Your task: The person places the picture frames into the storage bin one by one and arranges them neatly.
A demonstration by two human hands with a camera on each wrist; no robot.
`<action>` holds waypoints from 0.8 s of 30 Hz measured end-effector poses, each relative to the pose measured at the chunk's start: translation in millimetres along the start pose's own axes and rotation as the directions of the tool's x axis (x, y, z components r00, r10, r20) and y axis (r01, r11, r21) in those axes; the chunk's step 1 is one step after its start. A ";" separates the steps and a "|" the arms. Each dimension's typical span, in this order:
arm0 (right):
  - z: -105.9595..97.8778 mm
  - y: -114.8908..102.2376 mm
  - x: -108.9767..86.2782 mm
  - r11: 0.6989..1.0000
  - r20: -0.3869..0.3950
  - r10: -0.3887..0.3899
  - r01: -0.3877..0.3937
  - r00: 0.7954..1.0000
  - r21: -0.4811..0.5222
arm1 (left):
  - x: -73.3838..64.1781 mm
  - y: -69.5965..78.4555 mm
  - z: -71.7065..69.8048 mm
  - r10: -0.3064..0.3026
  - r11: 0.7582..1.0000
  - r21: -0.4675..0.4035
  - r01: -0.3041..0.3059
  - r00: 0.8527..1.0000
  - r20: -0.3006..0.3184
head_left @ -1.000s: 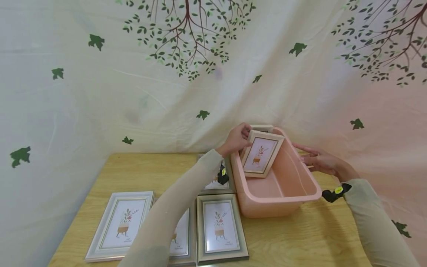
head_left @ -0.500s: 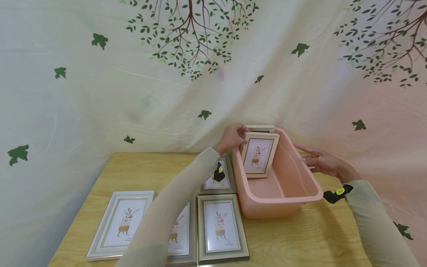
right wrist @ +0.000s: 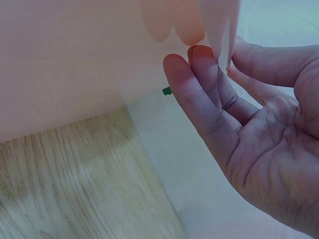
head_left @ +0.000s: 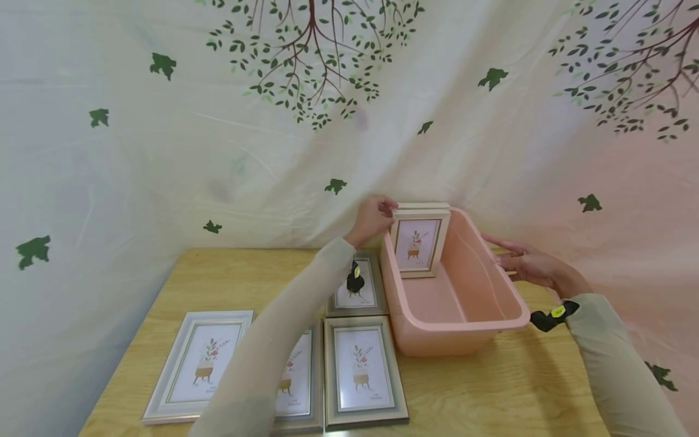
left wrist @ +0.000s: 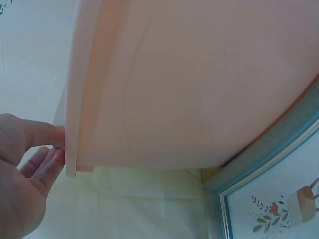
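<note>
My left hand (head_left: 373, 218) pinches the upper left edge of a cream picture frame (head_left: 418, 246), standing nearly upright inside a pink plastic bin (head_left: 453, 328) at its far end. Just behind that frame shows the top edge of another light frame (head_left: 423, 206). Thumb and fingertips of the left hand (left wrist: 32, 164) meet by the bin's rim in the left wrist view; the pinched frame is largely hidden there by the bin wall. On the far right, my right hand (head_left: 526, 262) holds the bin's rim, its fingers (right wrist: 192, 94) against the outer wall.
A white picture frame (head_left: 199, 364), a silver frame (head_left: 297, 388) partly covered by the left sleeve, and a greenish-silver frame (head_left: 363, 370) lie on the wooden table (head_left: 464, 400). Another grey frame (head_left: 363, 297) lies against the bin's left side. A leaf-printed curtain (head_left: 262, 170) hangs behind.
The cream frame has moved left and back with my left hand, straightening from its tilt to stand against the frame behind it. My right hand stays at the bin's rim.
</note>
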State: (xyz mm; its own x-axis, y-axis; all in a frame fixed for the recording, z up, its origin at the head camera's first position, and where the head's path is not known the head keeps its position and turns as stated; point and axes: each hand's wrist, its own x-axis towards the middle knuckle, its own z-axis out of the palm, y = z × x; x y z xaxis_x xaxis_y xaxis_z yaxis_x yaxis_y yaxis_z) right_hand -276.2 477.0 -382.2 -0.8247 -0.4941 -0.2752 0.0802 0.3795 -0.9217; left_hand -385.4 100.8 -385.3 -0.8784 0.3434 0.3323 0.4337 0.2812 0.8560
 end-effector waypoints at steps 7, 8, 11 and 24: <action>1.3 -1.7 -0.3 1.000 -0.015 0.008 -0.009 1.000 -0.019 | -3.0 -3.2 -7.6 -0.026 0.998 -0.055 0.027 1.000 0.002; 1.5 -1.7 0.0 1.000 -0.012 0.007 -0.007 1.000 -0.014 | -3.9 -3.4 -7.8 -0.027 0.998 -0.052 0.027 1.000 0.003; 1.8 -1.6 0.7 1.000 0.001 0.003 -0.003 1.000 -0.007 | -5.7 -3.7 -7.7 -0.029 0.999 -0.037 0.029 1.000 -0.001; 1.9 -1.9 0.4 0.999 -0.005 0.003 -0.003 1.000 -0.046 | -13.0 -6.6 -17.3 -0.026 0.998 -0.050 0.025 0.999 -0.023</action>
State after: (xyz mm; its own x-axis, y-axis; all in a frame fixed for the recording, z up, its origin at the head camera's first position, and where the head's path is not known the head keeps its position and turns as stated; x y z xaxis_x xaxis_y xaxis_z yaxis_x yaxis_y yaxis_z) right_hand -275.6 474.5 -381.0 -0.8271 -0.4894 -0.2764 0.0571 0.4161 -0.9075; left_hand -380.3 79.0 -388.5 -0.8941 0.3147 0.3188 0.4009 0.2445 0.8829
